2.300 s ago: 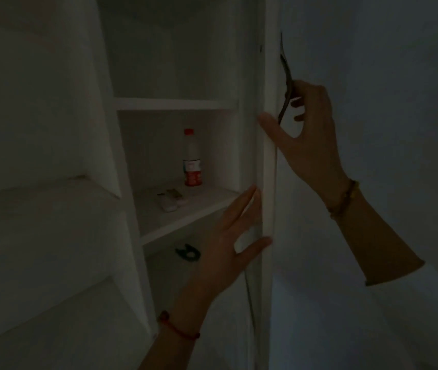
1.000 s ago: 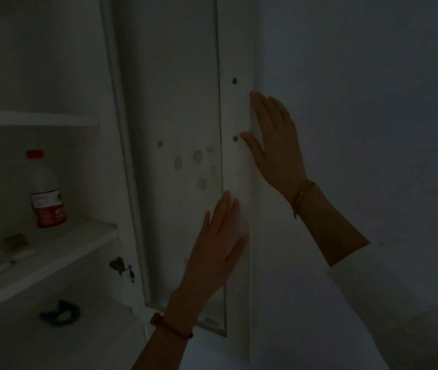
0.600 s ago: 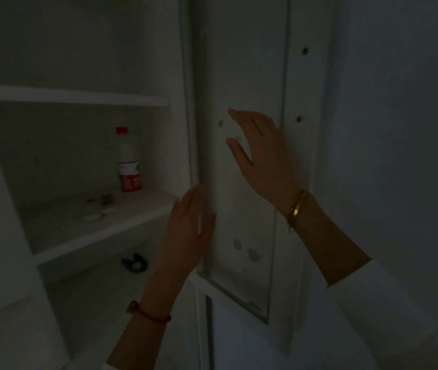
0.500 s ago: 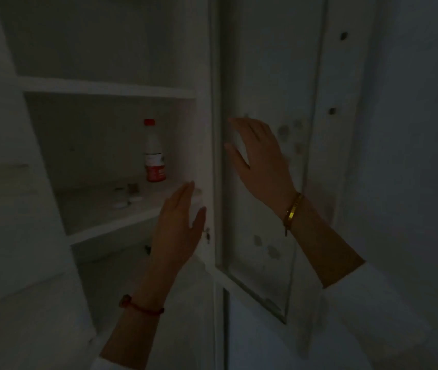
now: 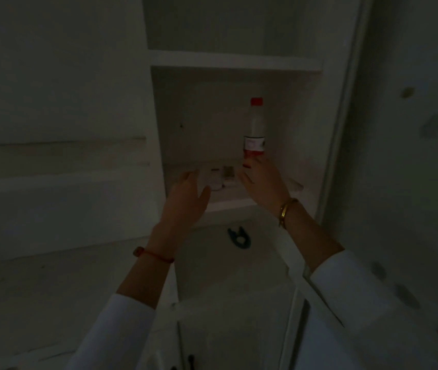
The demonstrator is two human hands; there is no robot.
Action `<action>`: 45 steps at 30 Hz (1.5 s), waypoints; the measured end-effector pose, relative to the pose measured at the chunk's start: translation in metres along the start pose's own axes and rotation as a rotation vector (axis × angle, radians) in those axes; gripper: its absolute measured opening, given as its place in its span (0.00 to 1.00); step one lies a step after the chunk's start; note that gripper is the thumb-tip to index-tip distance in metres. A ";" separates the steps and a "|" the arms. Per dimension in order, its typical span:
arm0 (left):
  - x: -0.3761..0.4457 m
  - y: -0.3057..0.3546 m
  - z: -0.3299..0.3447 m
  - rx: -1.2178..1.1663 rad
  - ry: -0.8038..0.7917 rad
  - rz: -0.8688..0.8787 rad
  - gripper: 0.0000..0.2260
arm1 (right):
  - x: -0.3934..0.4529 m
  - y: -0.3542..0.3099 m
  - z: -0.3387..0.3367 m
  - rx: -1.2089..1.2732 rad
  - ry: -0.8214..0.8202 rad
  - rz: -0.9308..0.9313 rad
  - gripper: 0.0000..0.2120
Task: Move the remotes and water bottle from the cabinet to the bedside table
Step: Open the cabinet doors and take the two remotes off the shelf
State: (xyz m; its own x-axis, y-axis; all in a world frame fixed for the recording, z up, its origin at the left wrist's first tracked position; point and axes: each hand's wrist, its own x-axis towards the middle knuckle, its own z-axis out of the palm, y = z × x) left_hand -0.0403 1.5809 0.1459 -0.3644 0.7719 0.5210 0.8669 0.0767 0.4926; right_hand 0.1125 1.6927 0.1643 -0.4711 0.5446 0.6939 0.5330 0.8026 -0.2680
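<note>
A dark clip (image 5: 238,237) lies on the lower shelf (image 5: 220,268).

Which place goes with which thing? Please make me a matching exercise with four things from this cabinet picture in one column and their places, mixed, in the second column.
Things:
1. water bottle
2. remotes
3. dark blue object
4. red string bracelet

Places:
A. on the level below the middle shelf
B. standing upright at the right of the middle shelf, behind the right hand
C. on the wrist of the left hand
D. lying flat on the middle shelf, between the two open hands

Pairs: 1-B, 2-D, 3-A, 4-C
</note>
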 end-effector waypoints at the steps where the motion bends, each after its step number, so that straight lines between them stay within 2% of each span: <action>1: 0.010 -0.002 0.003 0.014 -0.019 -0.001 0.25 | 0.007 0.002 0.008 0.006 -0.030 0.019 0.16; 3: 0.027 -0.002 0.011 0.040 -0.061 -0.014 0.24 | 0.017 0.007 0.022 0.044 -0.086 0.052 0.15; 6: 0.057 -0.006 0.030 0.072 -0.147 -0.087 0.22 | 0.035 0.017 0.043 0.102 -0.125 0.164 0.21; 10: 0.084 -0.012 0.051 0.098 -0.224 -0.167 0.22 | 0.052 0.031 0.066 0.060 -0.241 0.310 0.25; 13: 0.100 -0.015 0.061 0.113 -0.271 -0.216 0.24 | 0.059 0.035 0.073 0.061 -0.258 0.360 0.25; 17: 0.109 -0.013 0.062 0.041 -0.276 -0.249 0.20 | 0.064 0.036 0.075 0.101 -0.249 0.363 0.25; 20: 0.113 -0.016 0.059 -0.015 -0.230 -0.303 0.21 | 0.068 0.035 0.076 0.119 -0.244 0.389 0.24; 25: 0.107 -0.009 0.051 -0.153 -0.199 -0.403 0.25 | 0.067 0.035 0.071 0.342 -0.221 0.539 0.21; 30: 0.099 -0.001 0.042 -0.288 -0.209 -0.441 0.16 | 0.054 0.030 0.058 0.472 -0.185 0.589 0.18; 33: 0.088 0.004 0.035 -0.367 -0.259 -0.485 0.16 | 0.042 0.024 0.050 0.581 -0.200 0.606 0.18; 37: 0.069 0.001 0.026 -0.501 -0.262 -0.525 0.09 | 0.020 0.015 0.036 0.773 -0.232 0.645 0.08; 38: 0.061 0.000 0.023 -0.547 -0.249 -0.534 0.09 | 0.013 0.011 0.031 0.866 -0.237 0.668 0.08; 40: 0.040 0.002 0.016 -0.665 -0.209 -0.552 0.16 | -0.002 0.001 0.020 1.038 -0.240 0.703 0.11; 42: 0.015 0.007 0.007 -0.713 -0.176 -0.552 0.20 | -0.018 -0.008 0.010 1.117 -0.236 0.717 0.13; 45: -0.026 0.018 -0.006 -0.772 -0.098 -0.562 0.12 | -0.044 -0.025 -0.004 1.154 -0.251 0.709 0.12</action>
State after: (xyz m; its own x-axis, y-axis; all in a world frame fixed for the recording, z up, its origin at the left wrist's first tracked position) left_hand -0.0174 1.5584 0.1452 -0.5984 0.8008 0.0255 0.0984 0.0419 0.9943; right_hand 0.1226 1.6482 0.1431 -0.5248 0.8482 0.0719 -0.1116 0.0152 -0.9936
